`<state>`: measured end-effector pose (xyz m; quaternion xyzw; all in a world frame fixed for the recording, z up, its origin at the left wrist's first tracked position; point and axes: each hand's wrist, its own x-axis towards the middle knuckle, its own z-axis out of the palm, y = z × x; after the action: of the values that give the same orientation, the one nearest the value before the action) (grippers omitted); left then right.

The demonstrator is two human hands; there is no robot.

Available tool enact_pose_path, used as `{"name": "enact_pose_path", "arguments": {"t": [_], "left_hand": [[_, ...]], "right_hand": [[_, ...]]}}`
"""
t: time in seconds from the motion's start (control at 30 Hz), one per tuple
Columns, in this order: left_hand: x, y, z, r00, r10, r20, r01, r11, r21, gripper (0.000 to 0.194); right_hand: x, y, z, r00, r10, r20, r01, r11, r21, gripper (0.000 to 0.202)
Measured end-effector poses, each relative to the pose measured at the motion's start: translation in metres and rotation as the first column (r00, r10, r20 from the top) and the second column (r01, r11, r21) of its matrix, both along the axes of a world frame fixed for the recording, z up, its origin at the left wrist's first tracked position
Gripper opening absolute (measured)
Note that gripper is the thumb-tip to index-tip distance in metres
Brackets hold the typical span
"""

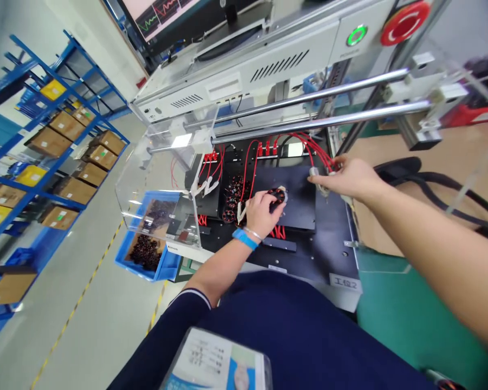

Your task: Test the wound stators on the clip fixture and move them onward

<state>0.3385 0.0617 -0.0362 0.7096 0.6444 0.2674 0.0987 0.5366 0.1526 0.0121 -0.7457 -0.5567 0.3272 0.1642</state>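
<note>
My left hand [264,212] is closed round a small dark motor [277,196] on the black plate [299,189]. Off to the right, my right hand [352,176] pinches white clips [314,172] attached to red wires [315,149]; its fingers partly cover them. A heap of similar motors [235,194] lies left of the plate. One pale clip [241,213] rests close to my left fingers. Farther left, more white clips [206,187] hang on red wires above a second black plate.
Two metal rods [317,119] span the bench behind my hands. A clear plastic guard [158,189] stands at left, above a blue bin [166,265] of dark parts. At upper right are a red emergency button [405,23] and a green-lit button [357,35].
</note>
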Motion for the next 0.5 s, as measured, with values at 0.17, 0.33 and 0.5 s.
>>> {"name": "enact_pose_path", "arguments": {"t": [0.17,0.33,0.5], "left_hand": [[0.006,0.041,-0.010,0.981,-0.121,-0.152,0.112,0.991,-0.067,0.022],[-0.002,0.034,-0.027,0.982,-0.188,-0.006,0.188,0.982,0.014,0.021],[-0.007,0.020,-0.036,0.973,-0.204,0.109,0.189,0.973,0.133,0.027]], "right_hand": [[-0.003,-0.006,0.004,0.997,-0.034,-0.064,0.033,0.999,-0.017,0.038],[-0.009,-0.010,-0.003,0.955,-0.086,-0.283,0.073,0.996,-0.058,0.038],[-0.018,-0.010,-0.020,0.761,-0.194,-0.619,0.160,0.981,-0.111,0.045]]}}
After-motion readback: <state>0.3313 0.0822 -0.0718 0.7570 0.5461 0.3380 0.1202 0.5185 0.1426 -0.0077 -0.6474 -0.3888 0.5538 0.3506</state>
